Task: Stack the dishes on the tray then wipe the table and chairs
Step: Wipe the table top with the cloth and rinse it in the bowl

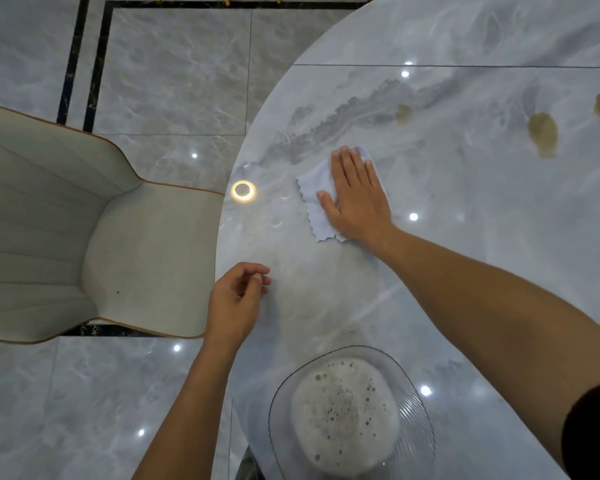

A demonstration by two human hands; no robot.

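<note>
- Head view: right hand [355, 195] lies flat on the pale cloth [314, 199], fingers [352, 164] straight and close together, pressing it to the marble surface [465, 237] near its left rim.
- Left hand [234, 303] hovers at the edge, loosely curled, holding nothing.
- Cloth looks thin, soft and light. It probably slides on the glossy stone, so flat palm pressure suits it better than a pinch.
- Brown spills [542, 133] sit well apart, to the right.

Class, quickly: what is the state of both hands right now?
Left hand: open, loosely curled, holding nothing.
Right hand: open, pressing the cloth flat on the table.
</note>
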